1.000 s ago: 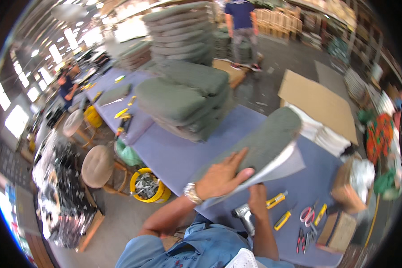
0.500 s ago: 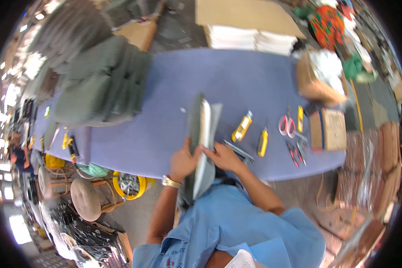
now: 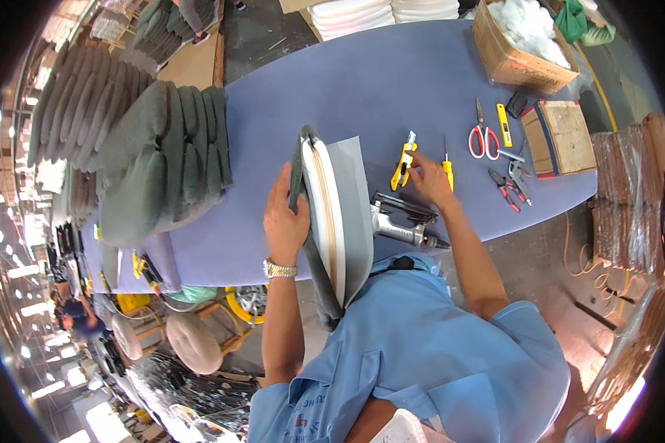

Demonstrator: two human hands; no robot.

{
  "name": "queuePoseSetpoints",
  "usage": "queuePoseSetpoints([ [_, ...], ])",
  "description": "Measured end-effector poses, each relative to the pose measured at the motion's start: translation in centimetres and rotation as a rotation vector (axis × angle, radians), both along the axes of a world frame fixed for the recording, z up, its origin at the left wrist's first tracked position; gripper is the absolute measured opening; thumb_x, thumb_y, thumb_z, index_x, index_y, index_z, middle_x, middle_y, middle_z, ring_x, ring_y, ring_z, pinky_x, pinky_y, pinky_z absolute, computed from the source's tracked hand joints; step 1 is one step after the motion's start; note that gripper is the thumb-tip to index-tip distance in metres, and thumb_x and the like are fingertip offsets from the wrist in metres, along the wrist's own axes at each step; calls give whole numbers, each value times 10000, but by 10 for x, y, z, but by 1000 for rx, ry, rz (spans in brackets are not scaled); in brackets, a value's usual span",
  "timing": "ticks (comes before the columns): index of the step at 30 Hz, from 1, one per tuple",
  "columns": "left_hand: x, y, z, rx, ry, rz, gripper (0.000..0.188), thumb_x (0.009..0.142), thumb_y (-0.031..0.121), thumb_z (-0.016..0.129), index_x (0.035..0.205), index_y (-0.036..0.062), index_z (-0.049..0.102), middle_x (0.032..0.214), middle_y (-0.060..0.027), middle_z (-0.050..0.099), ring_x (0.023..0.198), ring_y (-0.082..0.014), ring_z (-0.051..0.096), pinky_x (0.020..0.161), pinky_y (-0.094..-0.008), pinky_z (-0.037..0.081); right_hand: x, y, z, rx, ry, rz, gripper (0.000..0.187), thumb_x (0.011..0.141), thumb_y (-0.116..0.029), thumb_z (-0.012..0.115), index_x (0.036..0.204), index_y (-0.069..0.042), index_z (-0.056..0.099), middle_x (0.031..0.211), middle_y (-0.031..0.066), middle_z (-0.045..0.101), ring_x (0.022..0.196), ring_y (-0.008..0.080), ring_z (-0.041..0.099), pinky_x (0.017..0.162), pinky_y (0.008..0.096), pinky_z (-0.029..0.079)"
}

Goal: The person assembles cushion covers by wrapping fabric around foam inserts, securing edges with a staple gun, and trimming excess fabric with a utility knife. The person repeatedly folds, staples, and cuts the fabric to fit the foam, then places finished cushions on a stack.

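Observation:
My left hand [image 3: 284,221] grips the left side of a seat cushion [image 3: 322,214], thumb on the near face. The cushion stands on edge against my body, showing grey-green cover fabric, white padding, a thin wooden-looking layer and a grey sheet [image 3: 353,199] on its right. My right hand [image 3: 428,179] reaches over the table with fingers apart, its fingertips at a yellow utility knife [image 3: 403,168] lying there. A pneumatic staple gun [image 3: 399,224] rests below that hand, and a yellow-handled screwdriver [image 3: 448,171] lies just to its right.
Scissors [image 3: 483,140], another yellow cutter [image 3: 503,124], pliers [image 3: 505,190] and a wooden block [image 3: 565,136] lie on the blue table [image 3: 295,88]. A carton of white stuffing [image 3: 524,66] stands far right. Piled grey-green cushions [image 3: 166,162] fill the left.
My right hand has left the cushion and moved right to the utility knife. My left hand has shifted up the cushion's left side. The view has tilted, exposing the staple gun more fully.

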State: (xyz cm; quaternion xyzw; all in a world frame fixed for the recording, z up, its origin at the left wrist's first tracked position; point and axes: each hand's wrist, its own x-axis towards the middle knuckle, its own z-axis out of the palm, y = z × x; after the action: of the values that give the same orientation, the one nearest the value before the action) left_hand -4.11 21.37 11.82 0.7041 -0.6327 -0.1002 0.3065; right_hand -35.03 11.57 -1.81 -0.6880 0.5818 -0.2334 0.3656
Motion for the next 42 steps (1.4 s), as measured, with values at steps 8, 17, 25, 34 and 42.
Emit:
queuePoseSetpoints([
  [8,-8,-76,7,-10,-138,17,272,894,106,675,1153,46,731,1331,-241,643,1188,-399,645,991,-433,528,17,-34,-31,161,411,222,499,944,-171,603,1427,-289,571,1211,153,669,1113,373,670,936,511,540],
  [17,-2,-88,-21,-34,-165,141,239,841,232,769,1005,68,712,1103,-116,716,987,-360,694,855,-444,545,-2,-31,-41,131,472,263,443,948,-180,576,1382,-265,546,1119,167,728,1022,401,707,850,534,554],
  [25,-21,-94,-11,57,-173,210,192,838,202,741,974,76,689,1096,-97,710,948,-349,700,795,-465,556,2,-57,-4,-82,398,97,343,953,-306,676,1271,-221,579,959,120,753,923,352,740,739,484,576],
  [34,-20,-102,-13,59,-54,151,156,821,166,742,925,63,686,1261,-132,704,1006,-332,714,827,-436,565,55,-50,114,-230,-766,-332,262,966,-302,715,1110,-101,628,658,-40,506,566,84,494,524,278,422],
  [42,4,-108,-52,44,810,200,146,863,94,750,867,-42,697,1353,-179,664,1171,-289,663,1010,-388,505,121,-22,121,169,-1159,-116,286,1027,-186,644,1289,-70,652,856,31,665,695,85,614,647,244,549],
])
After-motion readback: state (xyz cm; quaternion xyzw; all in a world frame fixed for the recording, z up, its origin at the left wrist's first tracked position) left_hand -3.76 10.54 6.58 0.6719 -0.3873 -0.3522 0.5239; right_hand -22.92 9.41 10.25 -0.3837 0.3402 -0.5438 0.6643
